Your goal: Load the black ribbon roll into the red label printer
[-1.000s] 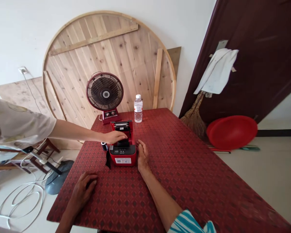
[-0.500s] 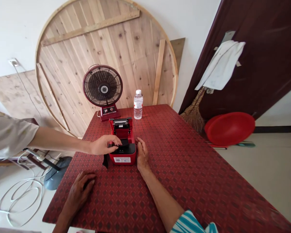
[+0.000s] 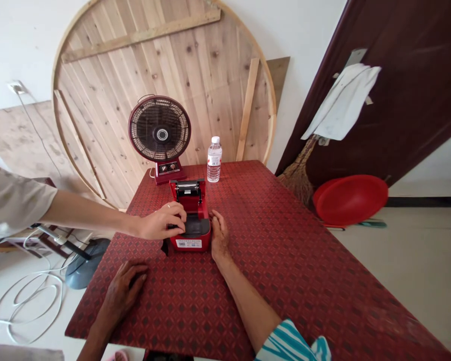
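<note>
A small red printer [image 3: 207, 240] with a black top stands on the table, its lid [image 3: 188, 188] raised and a roller showing under it. My right hand [image 3: 220, 236] lies along the printer's right side, fingers stretched forward and against it or very close. On the tabletop to the left and nearer me rests my left hand [image 3: 125, 288], loosely bent with the thumb apart and nothing in it. Another person's hand [image 3: 163, 221] reaches in from the left, its curled fingertips at the printer's black top; whatever they pinch is hidden. A black strip [image 3: 165, 246] sticks out at the printer's left.
Behind the printer stand a dark red fan [image 3: 160, 130] and a water bottle [image 3: 214, 159]. A patterned red cloth covers the table [image 3: 285, 271]. A large wooden disc [image 3: 218, 75] leans on the wall. Right of the table are a broom [image 3: 298, 175] and red basin [image 3: 355, 200].
The other person's fingers have curled and shifted slightly over the printer's black top, baring more of it. My hands have stayed in place; the view has moved a little.
</note>
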`<state>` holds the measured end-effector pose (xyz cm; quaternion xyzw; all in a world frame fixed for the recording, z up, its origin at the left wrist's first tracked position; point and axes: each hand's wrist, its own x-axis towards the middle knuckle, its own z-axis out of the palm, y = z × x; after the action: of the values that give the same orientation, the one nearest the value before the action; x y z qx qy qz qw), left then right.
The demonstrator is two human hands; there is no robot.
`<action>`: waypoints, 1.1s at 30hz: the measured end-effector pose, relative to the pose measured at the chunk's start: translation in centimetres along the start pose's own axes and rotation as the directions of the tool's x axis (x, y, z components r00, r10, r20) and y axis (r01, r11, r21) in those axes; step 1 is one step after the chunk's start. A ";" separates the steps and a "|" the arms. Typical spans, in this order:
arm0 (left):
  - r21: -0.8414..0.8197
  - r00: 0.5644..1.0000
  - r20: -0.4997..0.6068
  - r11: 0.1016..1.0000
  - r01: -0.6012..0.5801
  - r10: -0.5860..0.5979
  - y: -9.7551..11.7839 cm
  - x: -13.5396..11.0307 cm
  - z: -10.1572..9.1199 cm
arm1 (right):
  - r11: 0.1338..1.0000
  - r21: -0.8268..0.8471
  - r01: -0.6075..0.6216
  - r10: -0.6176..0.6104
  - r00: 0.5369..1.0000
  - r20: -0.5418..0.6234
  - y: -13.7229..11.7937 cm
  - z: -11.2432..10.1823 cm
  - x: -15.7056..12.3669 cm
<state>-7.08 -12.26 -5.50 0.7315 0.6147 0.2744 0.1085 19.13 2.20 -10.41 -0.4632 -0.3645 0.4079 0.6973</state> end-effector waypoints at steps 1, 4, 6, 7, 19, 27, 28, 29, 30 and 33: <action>0.004 1.000 0.002 1.000 -0.001 0.001 0.0 0.0 0.0 | 1.000 0.002 -0.003 0.003 1.000 0.004 0.0 0.0 0.0; 0.010 1.000 -0.001 1.000 -0.015 0.015 -0.2 0.0 0.0 | 1.000 0.016 -0.003 0.003 1.000 0.017 0.1 0.0 0.0; 0.011 1.000 -0.004 1.000 -0.025 0.025 -0.4 0.0 0.0 | 1.000 0.012 0.010 -0.010 1.000 0.014 0.1 0.0 -0.1; 0.014 1.000 -0.005 1.000 -0.027 0.027 -0.5 0.0 0.0 | 1.000 0.008 0.016 -0.016 1.000 0.012 0.1 0.0 -0.1; 0.089 0.935 0.062 0.931 -0.353 0.349 10.1 4.6 1.3 | 1.000 -0.001 0.025 -0.025 0.999 0.025 -0.2 -0.2 -0.1; 0.407 0.918 0.126 0.824 -0.394 0.376 10.9 6.9 3.4 | 0.999 0.004 0.038 -0.038 0.999 0.028 -0.7 0.2 -0.5; 0.432 0.914 0.102 0.810 -0.397 0.393 10.8 6.7 3.5 | 0.999 0.002 0.042 -0.042 0.999 0.030 -0.7 0.2 -0.4; 0.451 0.909 0.080 0.798 -0.400 0.410 10.9 6.5 3.5 | 0.999 0.002 0.044 -0.044 0.999 0.029 -0.6 0.2 -0.4; 0.466 0.903 0.062 0.788 -0.404 0.426 11.0 6.4 3.6 | 0.999 0.004 0.045 -0.045 0.999 0.028 -0.5 0.2 -0.3; 0.490 0.891 0.040 0.768 -0.413 0.453 11.3 6.3 3.6 | 0.999 0.011 0.038 -0.038 0.999 0.022 -0.5 0.2 -0.4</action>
<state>4.88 -8.02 -1.16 0.8450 0.4820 0.1581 -0.1694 18.96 1.82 -9.93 -0.4478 -0.3789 0.4016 0.7033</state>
